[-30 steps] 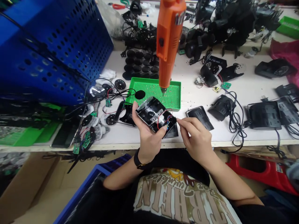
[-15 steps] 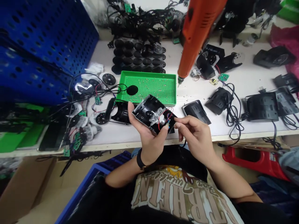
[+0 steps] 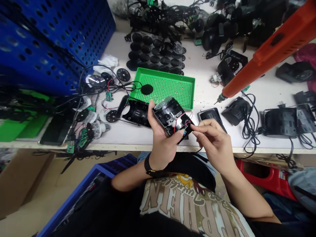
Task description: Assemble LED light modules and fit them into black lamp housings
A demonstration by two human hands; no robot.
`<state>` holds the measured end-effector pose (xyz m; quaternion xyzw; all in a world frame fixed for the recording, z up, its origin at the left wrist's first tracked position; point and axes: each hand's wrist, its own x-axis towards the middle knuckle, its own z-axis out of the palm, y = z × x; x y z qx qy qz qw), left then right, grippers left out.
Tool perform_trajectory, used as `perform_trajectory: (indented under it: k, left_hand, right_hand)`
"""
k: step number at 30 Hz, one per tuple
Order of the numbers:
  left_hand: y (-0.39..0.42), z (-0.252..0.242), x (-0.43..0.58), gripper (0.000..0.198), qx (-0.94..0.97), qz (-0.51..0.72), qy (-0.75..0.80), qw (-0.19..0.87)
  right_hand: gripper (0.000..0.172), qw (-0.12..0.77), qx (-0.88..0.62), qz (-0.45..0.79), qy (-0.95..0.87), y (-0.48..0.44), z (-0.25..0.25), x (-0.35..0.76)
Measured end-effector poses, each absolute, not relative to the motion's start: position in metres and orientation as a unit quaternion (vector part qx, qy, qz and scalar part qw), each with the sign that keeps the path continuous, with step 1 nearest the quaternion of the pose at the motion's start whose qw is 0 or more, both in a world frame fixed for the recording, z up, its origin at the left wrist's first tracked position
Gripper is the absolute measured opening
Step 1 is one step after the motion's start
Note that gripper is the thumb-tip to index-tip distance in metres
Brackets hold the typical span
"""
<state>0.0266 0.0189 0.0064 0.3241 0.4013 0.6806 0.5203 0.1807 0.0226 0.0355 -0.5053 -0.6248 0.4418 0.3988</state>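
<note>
My left hand (image 3: pixel 161 143) grips a black plastic housing (image 3: pixel 170 107) with its inside facing up. A clear and white part sits in it, with red and blue wires around it. The left thumb presses near the wires at the lower right of the housing. At that same edge, the thumb and fingertips of my right hand (image 3: pixel 216 141) are pinched together; what lies between them is too small to make out. A black half shell (image 3: pixel 138 113) lies on the bench left of the housing, and a black cover (image 3: pixel 209 116) lies to its right.
Behind my hands lies a green tray (image 3: pixel 191 93) with small screws and a black disc. An orange power screwdriver (image 3: pixel 256 70) hangs at the right. Cables, circuit boards and black units (image 3: pixel 280 121) lie along the bench. A blue perforated crate (image 3: pixel 74 42) stands at the left.
The view has shifted a little, and the housing is turned so a clear round piece at its far end shows more. The screwdriver now appears farther right and more slanted. Both hands keep their holds.
</note>
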Motion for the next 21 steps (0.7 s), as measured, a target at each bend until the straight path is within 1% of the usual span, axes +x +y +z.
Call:
perform_trajectory:
  k: [3,10,13,15,17,18,20,21]
  left_hand:
    - [0.021,0.013,0.024,0.123,0.304,0.672,0.396,0.547]
    - [0.023,0.005,0.012,0.131,0.271,0.632,0.382,0.618]
    - [0.023,0.003,0.007,0.132,0.261,0.614,0.358,0.653]
    - [0.023,0.004,0.005,0.132,0.272,0.603,0.340,0.669]
    - [0.022,0.004,0.004,0.131,0.289,0.593,0.328,0.676]
    - [0.021,0.004,0.004,0.130,0.297,0.588,0.326,0.678]
    - [0.019,0.004,0.005,0.128,0.310,0.580,0.325,0.680]
    - [0.018,0.004,0.005,0.127,0.313,0.576,0.327,0.681]
  right_hand:
    - [0.021,0.410,-0.499,0.395,-0.654,0.023,0.033,0.181]
    - [0.024,0.365,-0.471,0.316,-0.738,0.020,0.027,0.181]
    - [0.019,0.381,-0.482,0.292,-0.733,0.015,0.024,0.186]
    - [0.014,0.392,-0.487,0.354,-0.696,0.013,0.020,0.190]
    - [0.009,0.412,-0.491,0.454,-0.619,0.013,0.015,0.192]
    - [0.014,0.420,-0.492,0.503,-0.573,0.014,0.013,0.192]
    - [0.033,0.428,-0.490,0.581,-0.488,0.014,0.010,0.188]
    - [0.042,0.418,-0.487,0.616,-0.457,0.014,0.010,0.185]
